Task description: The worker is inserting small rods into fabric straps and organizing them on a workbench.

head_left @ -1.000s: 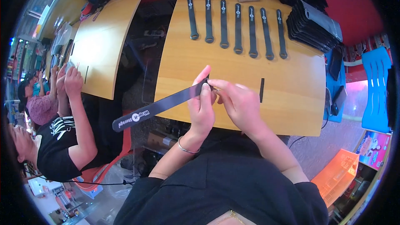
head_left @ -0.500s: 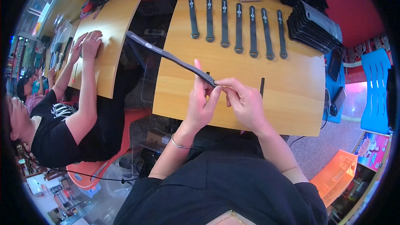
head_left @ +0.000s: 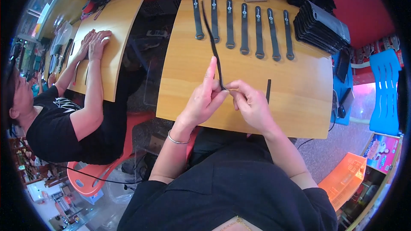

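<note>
A long dark strap (head_left: 214,45) stands up from my hands over the near half of the table, turned so that its thin edge shows. Its near end is pinched between the thumb and fingers of my left hand (head_left: 202,102), whose index finger points up along it. My right hand (head_left: 251,108) grips the same end with closed fingertips, meeting the left thumb. What the fingertips cover is hidden. Beyond lie several similar grey straps in a row, among them one strap (head_left: 244,30) near the middle, each with a rounded, slotted near end.
A short black strip (head_left: 269,90) lies on the wooden table (head_left: 299,102) right of my hands. A stack of black pouches (head_left: 321,30) stands at the back right. On the left, a co-worker's hands (head_left: 96,45) rest on another table (head_left: 113,66). An orange basket (head_left: 342,179) stands lower right.
The held strap has swung from pointing far left to nearly upright and turned edge-on. My left hand has rotated with it. My right hand has hardly moved. The co-worker's hands have shifted slightly.
</note>
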`<state>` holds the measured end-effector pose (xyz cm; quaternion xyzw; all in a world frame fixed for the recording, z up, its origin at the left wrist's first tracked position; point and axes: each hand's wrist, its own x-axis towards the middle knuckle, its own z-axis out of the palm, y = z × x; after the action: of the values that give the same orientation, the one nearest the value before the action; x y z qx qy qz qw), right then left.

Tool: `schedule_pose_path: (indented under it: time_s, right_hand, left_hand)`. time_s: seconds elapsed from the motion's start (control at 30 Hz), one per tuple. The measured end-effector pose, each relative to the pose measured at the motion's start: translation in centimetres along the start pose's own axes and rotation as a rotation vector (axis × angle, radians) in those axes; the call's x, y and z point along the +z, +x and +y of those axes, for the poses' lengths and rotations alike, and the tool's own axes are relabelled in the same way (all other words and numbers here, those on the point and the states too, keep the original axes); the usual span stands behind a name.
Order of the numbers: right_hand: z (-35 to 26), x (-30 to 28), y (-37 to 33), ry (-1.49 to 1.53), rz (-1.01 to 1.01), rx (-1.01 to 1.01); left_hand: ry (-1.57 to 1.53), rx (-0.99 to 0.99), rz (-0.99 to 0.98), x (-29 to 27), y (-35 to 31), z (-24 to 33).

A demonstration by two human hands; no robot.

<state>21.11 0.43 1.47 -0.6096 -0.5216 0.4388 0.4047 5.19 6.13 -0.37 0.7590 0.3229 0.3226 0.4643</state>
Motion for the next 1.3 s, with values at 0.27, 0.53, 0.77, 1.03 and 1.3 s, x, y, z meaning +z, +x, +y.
schedule_pose_path:
  time_s: [0.27, 0.53, 0.77, 1.03, 1.3]
  right_hand:
    - [-0.5, 0.4, -0.5, 0.157, 0.009, 0.013]
    - [-0.5, -0.4, -0.9, 0.318, -0.018, 0.04]
    - [-1.6, -3.3, -1.5, -0.003, -0.095, -0.101]
    - [-3.1, -4.7, -1.6, -0.3, -0.026, -0.267]
    - [-2.5, -2.5, -2.3, 0.043, 0.049, -0.413]
  left_hand:
    - [-0.026, 0.058, 0.12, 0.7, 0.3, 0.4]
    - [0.097, 0.171, -0.085, -1.5, 0.7, 2.1]
    - [0.013, -0.01, -0.254, -3.7, -0.3, 3.7]
    - [-0.261, -0.139, 0.011, -1.4, -1.9, 3.0]
    - [-0.528, -0.039, 0.051, 1.3, -1.2, 5.5]
